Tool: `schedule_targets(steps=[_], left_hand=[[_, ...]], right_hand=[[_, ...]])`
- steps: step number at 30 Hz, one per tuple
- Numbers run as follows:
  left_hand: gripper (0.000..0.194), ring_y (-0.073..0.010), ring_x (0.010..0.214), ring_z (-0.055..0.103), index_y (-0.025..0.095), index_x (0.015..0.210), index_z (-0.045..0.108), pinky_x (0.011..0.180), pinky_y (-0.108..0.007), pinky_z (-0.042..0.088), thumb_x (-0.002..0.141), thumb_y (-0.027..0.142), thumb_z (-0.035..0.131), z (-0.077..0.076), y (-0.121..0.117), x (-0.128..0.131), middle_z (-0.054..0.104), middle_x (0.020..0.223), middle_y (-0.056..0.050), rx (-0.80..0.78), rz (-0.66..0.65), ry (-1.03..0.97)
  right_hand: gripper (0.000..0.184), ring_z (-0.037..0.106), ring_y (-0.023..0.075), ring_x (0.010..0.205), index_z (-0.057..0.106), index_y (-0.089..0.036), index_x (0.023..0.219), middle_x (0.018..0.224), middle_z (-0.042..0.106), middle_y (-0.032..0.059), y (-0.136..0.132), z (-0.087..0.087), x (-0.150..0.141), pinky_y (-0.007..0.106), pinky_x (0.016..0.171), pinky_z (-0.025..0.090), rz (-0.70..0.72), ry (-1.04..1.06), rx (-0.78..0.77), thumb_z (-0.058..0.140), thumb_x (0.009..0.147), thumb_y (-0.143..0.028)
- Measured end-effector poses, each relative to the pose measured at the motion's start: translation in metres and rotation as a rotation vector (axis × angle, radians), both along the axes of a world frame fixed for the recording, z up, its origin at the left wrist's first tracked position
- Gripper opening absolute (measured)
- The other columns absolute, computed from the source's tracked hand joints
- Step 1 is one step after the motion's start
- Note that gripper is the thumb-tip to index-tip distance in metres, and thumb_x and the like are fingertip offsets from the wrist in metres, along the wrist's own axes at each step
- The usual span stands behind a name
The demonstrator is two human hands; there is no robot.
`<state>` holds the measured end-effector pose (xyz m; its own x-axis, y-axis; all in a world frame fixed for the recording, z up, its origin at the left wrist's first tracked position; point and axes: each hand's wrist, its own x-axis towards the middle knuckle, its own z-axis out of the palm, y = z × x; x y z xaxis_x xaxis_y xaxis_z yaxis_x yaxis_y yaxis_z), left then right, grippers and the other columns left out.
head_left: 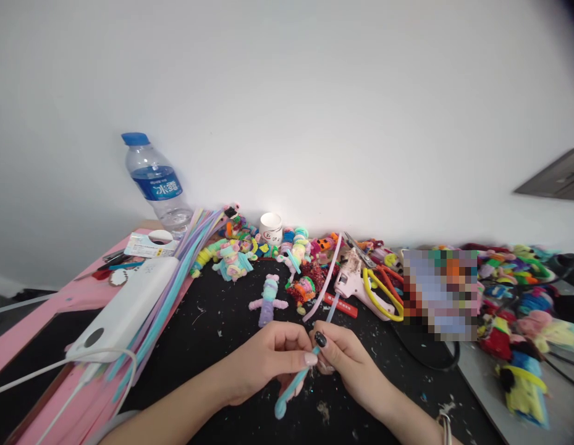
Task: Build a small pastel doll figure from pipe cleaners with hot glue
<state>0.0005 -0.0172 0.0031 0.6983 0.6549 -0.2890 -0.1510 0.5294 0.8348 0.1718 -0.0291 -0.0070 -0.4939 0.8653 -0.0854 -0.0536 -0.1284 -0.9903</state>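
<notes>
A light blue pipe cleaner [290,392] slants between my two hands, its lower end curled into a small knob. My left hand [272,355] pinches it between thumb and fingers. My right hand [342,358] is closed on its upper part, thumb pressed down near the left fingertips. Just beyond my hands lies a small pipe-cleaner doll [269,303] with a purple body, pink arms and a blue-green head. To its right, a pale pink glue gun [354,281] rests with its glue stick pointing toward my right hand.
Yellow-handled scissors [383,296] overlap the glue gun, near a red box [341,305]. Several finished pipe-cleaner figures [233,261] line the wall. At left are a bundle of pastel pipe cleaners [168,309], a white power bank [124,309] with a cable, and a water bottle [154,179].
</notes>
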Motion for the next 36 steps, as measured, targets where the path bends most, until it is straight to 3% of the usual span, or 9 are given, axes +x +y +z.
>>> schedule_targets(steps=[10,17,24,31,36], left_hand=[[0.017,-0.0046,0.037,0.045,0.013,0.071,0.051,0.039,-0.015,0.038,0.076,0.025,0.062,-0.0033,-0.0013,0.0007,0.051,0.050,0.005,0.018,-0.020,0.005],[0.019,-0.0055,0.040,0.046,0.013,0.070,0.051,0.039,-0.015,0.035,0.076,0.028,0.061,-0.0030,0.0000,0.0017,0.052,0.050,0.004,0.068,0.000,0.063],[0.020,-0.0047,0.038,0.040,0.014,0.071,0.052,0.038,-0.016,0.028,0.080,0.032,0.056,0.0004,0.0021,0.0017,0.057,0.052,0.001,0.115,-0.028,0.100],[0.019,-0.0047,0.037,0.039,0.014,0.070,0.051,0.038,-0.016,0.029,0.080,0.029,0.057,-0.0011,0.0026,0.0002,0.054,0.048,0.003,0.115,-0.030,0.067],[0.018,-0.0059,0.037,0.045,0.013,0.070,0.053,0.037,-0.015,0.031,0.078,0.028,0.059,-0.0001,0.0019,0.0006,0.053,0.045,0.003,0.040,-0.013,0.068]], right_hand=[[0.040,0.027,0.0093,0.053,0.032,-0.019,0.059,0.056,0.027,-0.0059,0.0004,0.0062,0.0011,0.022,0.049,0.022,-0.039,-0.336,0.361,0.038,0.091,-0.042],[0.034,0.029,0.0087,0.050,0.028,-0.019,0.058,0.054,0.030,-0.0055,-0.0005,0.0050,0.0008,0.022,0.048,0.022,-0.107,-0.500,0.543,0.040,0.090,-0.024],[0.034,0.028,0.0090,0.049,0.026,-0.020,0.058,0.054,0.030,-0.0054,0.0006,0.0021,0.0047,0.023,0.047,0.021,-0.217,-0.541,0.582,0.038,0.089,-0.025],[0.033,0.031,0.0099,0.053,0.035,-0.019,0.063,0.058,0.033,-0.0050,0.0035,0.0067,0.0074,0.022,0.049,0.027,-0.062,-0.350,0.395,0.033,0.093,-0.032],[0.032,0.029,0.0092,0.052,0.029,-0.019,0.059,0.056,0.031,-0.0055,0.0043,0.0085,0.0067,0.022,0.049,0.024,-0.123,-0.474,0.539,0.039,0.090,-0.024]])
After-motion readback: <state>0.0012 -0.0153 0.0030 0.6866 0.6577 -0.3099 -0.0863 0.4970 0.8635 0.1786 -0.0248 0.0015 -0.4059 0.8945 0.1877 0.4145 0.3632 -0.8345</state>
